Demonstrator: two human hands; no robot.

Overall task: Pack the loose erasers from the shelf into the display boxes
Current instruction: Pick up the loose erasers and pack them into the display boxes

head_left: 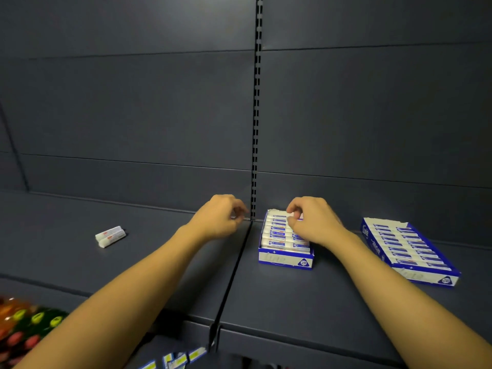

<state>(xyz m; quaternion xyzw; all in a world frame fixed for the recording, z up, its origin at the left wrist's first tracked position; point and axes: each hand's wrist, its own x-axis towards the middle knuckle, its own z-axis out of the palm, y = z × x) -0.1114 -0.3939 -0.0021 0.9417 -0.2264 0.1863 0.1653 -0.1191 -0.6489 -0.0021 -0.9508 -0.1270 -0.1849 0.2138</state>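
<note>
A blue and white display box [285,259] stands on the dark shelf [159,265], right of the shelf's seam, with rows of white erasers [277,235] in blue sleeves inside. My right hand [314,225] is over the back of this box, its fingertips pinching an eraser [296,216] at the rear row. My left hand [218,217] hovers just left of the box with loosely curled fingers, and I see nothing in it. Two loose white erasers [110,236] with red labels lie side by side far to the left.
A second, larger display box [426,276] packed with erasers sits at the right, angled. A slotted upright [256,129] runs up the back panel behind the hands. Colourful packets [24,326] and small boxes [173,359] show on a lower level at the bottom left.
</note>
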